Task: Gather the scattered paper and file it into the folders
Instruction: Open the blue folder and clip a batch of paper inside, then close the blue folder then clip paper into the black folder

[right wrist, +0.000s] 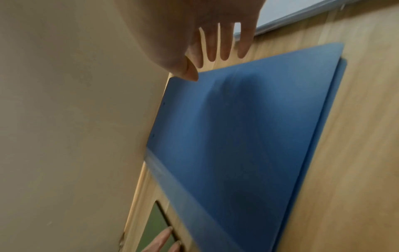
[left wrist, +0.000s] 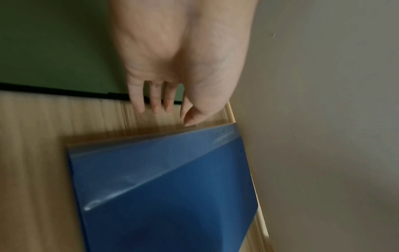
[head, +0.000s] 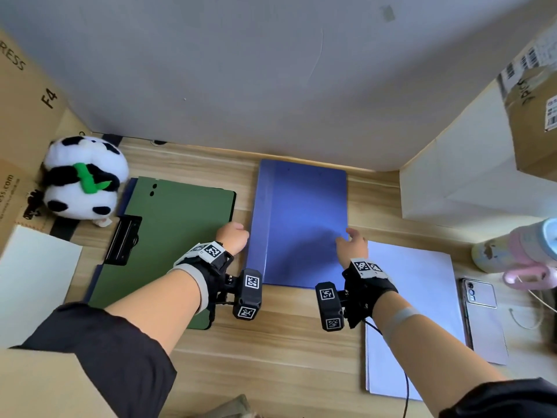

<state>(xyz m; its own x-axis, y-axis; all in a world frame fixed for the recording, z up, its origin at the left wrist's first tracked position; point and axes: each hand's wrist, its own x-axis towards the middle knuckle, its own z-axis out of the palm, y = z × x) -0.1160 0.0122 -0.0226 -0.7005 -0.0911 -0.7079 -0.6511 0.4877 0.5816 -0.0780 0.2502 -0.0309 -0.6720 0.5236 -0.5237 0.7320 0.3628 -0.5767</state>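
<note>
A closed blue folder (head: 300,224) lies flat in the middle of the wooden desk (head: 280,342), its far edge near the grey wall at the desk's back edge. An open green folder (head: 168,236) with a black clip (head: 123,239) lies to its left, well toward the left edge, beside a plush panda (head: 83,176) in the back left corner. A stack of white paper (head: 422,297) rests near the right edge, just beside the blue folder's near right corner. The person's left hand (head: 232,238) hovers at the blue folder's left edge, its fingers (left wrist: 151,98) straight and loosely spread, gripping nothing. The right hand (head: 352,242) is at the folder's right edge, fingers (right wrist: 224,46) extended and slightly apart, thumb near the cover; whether it touches cannot be told. A phone (head: 480,292) and a pastel bottle (head: 518,245) sit at the right edge.
</note>
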